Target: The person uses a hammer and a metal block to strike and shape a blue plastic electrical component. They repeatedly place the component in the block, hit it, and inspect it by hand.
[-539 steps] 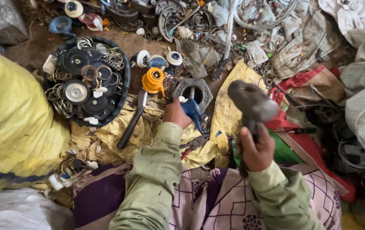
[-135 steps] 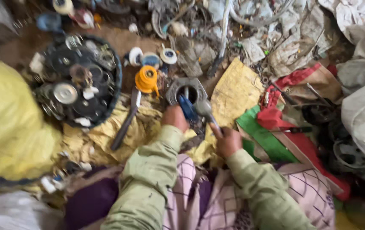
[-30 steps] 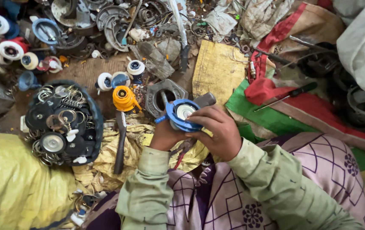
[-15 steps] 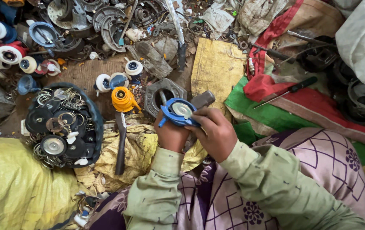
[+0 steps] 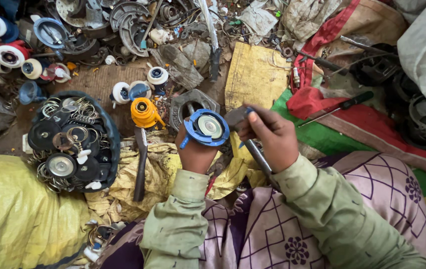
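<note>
My left hand (image 5: 193, 152) grips a round blue plastic part (image 5: 206, 128) with a silvery disc in its middle, held up face-on. My right hand (image 5: 268, 137) is closed around a hammer (image 5: 253, 144); its metal head lies just right of the blue part and its handle runs down past my wrist. Both hands hover over a grey metal housing (image 5: 189, 103) on the ground. An orange spool-like part (image 5: 144, 112) stands left of it, with a long dark flat tool (image 5: 140, 162) lying below.
A dark round basket (image 5: 104, 130) at left holds black discs, springs and rings. White, red and blue wheels (image 5: 4, 52) lie at top left. Scrap metal covers the top. A yellow sack (image 5: 9, 219), yellow cloth (image 5: 255, 74), a screwdriver (image 5: 337, 107) on red-green fabric surround me.
The view has shifted slightly. My hands stay together, the left still holding up the blue part and the right still holding the hammer beside it.
</note>
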`<act>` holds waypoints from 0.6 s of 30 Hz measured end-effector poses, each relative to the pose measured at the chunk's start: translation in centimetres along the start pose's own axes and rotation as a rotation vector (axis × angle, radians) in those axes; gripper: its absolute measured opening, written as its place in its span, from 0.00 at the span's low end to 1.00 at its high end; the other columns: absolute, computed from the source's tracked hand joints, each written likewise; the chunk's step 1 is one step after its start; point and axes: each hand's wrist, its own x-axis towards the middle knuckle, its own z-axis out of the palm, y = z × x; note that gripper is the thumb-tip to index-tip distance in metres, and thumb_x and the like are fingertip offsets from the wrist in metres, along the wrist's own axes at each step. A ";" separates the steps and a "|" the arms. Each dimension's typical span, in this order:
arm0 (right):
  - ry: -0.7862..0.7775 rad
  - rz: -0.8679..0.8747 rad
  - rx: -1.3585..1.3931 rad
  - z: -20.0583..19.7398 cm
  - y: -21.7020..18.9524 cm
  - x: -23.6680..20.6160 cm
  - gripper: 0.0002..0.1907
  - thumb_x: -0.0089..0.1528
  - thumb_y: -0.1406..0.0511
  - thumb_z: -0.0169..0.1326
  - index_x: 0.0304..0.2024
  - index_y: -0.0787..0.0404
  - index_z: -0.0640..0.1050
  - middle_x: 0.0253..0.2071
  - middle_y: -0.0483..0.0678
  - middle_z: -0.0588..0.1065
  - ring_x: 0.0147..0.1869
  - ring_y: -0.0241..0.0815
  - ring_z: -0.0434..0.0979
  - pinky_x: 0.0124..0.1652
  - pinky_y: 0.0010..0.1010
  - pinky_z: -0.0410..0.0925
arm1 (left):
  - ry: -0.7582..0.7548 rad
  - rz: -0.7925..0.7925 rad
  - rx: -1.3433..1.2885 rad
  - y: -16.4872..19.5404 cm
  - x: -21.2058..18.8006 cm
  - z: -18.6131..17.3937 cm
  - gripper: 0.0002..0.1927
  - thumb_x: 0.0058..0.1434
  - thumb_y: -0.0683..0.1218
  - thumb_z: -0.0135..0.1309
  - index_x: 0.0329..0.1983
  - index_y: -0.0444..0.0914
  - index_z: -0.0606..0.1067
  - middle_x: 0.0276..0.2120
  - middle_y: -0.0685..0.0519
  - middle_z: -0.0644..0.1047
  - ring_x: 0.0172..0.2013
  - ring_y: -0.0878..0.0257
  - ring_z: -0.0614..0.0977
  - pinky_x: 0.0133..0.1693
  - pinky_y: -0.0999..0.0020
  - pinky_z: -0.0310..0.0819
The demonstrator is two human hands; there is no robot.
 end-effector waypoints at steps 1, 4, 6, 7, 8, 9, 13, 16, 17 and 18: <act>-0.009 0.057 0.103 -0.1 0.1 0.2 0.15 0.68 0.64 0.53 0.54 0.66 0.77 0.38 0.50 0.80 0.38 0.38 0.81 0.39 0.29 0.76 | 0.001 0.021 -0.011 0.1 0.0 0.0 0.25 0.51 0.40 0.71 0.51 0.35 0.74 0.44 0.51 0.82 0.44 0.62 0.84 0.48 0.69 0.80; -0.058 0.193 0.321 -0.4 0.5 0.6 0.13 0.66 0.62 0.54 0.46 0.66 0.75 0.39 0.50 0.79 0.40 0.40 0.82 0.41 0.31 0.76 | 0.034 0.086 0.057 0.5 0.0 -0.3 0.26 0.51 0.41 0.72 0.50 0.36 0.73 0.44 0.51 0.81 0.44 0.62 0.83 0.49 0.68 0.79; -0.120 0.230 0.343 -0.5 1.0 0.7 0.12 0.66 0.61 0.56 0.43 0.64 0.74 0.40 0.50 0.78 0.41 0.40 0.82 0.40 0.32 0.76 | 0.051 0.139 0.101 0.9 0.0 -0.6 0.25 0.52 0.41 0.72 0.50 0.36 0.73 0.45 0.50 0.80 0.45 0.60 0.83 0.50 0.66 0.79; -0.109 0.254 0.265 -0.4 1.3 0.6 0.13 0.66 0.59 0.56 0.42 0.64 0.75 0.37 0.48 0.76 0.37 0.39 0.79 0.37 0.32 0.74 | 0.054 0.169 0.108 1.1 0.0 -0.7 0.24 0.53 0.42 0.71 0.51 0.37 0.74 0.46 0.50 0.79 0.46 0.59 0.83 0.51 0.65 0.78; -0.100 0.279 0.188 -0.3 1.6 0.6 0.15 0.67 0.58 0.56 0.42 0.64 0.76 0.34 0.47 0.75 0.34 0.39 0.77 0.33 0.32 0.71 | 0.056 0.199 0.115 1.3 0.1 -0.9 0.24 0.54 0.42 0.71 0.52 0.37 0.74 0.46 0.49 0.79 0.47 0.58 0.83 0.52 0.63 0.78; -0.090 0.304 0.111 -0.2 1.9 0.5 0.16 0.68 0.56 0.55 0.42 0.64 0.76 0.32 0.45 0.73 0.30 0.39 0.75 0.30 0.32 0.69 | 0.043 0.239 0.141 1.5 0.1 -1.0 0.25 0.53 0.43 0.71 0.52 0.37 0.74 0.47 0.48 0.78 0.47 0.56 0.82 0.53 0.62 0.78; -0.100 0.125 -0.399 0.8 2.6 0.0 0.20 0.70 0.54 0.54 0.39 0.67 0.75 0.27 0.47 0.71 0.28 0.41 0.69 0.29 0.35 0.64 | -0.012 0.361 0.172 2.1 0.4 -1.2 0.27 0.53 0.46 0.70 0.53 0.37 0.72 0.49 0.47 0.77 0.49 0.50 0.81 0.55 0.58 0.77; -0.165 -0.188 -0.635 1.3 2.4 -0.4 0.18 0.68 0.56 0.54 0.39 0.66 0.76 0.27 0.49 0.74 0.29 0.42 0.72 0.31 0.36 0.68 | -0.020 0.405 0.201 2.2 0.3 -1.0 0.26 0.54 0.45 0.68 0.54 0.37 0.72 0.50 0.45 0.78 0.51 0.46 0.81 0.57 0.56 0.76; -0.166 -0.196 -0.642 1.3 2.3 -0.5 0.17 0.68 0.56 0.54 0.39 0.67 0.75 0.27 0.51 0.73 0.29 0.42 0.72 0.31 0.37 0.67 | -0.018 0.417 0.220 2.2 0.2 -1.0 0.26 0.55 0.45 0.68 0.54 0.37 0.72 0.50 0.45 0.78 0.52 0.45 0.81 0.57 0.55 0.76; -0.167 -0.205 -0.649 1.4 2.2 -0.6 0.17 0.68 0.57 0.53 0.39 0.67 0.75 0.27 0.52 0.73 0.28 0.43 0.73 0.31 0.37 0.66 | -0.021 0.404 0.215 2.2 0.1 -0.9 0.26 0.54 0.45 0.68 0.54 0.37 0.72 0.50 0.45 0.77 0.52 0.45 0.81 0.57 0.55 0.76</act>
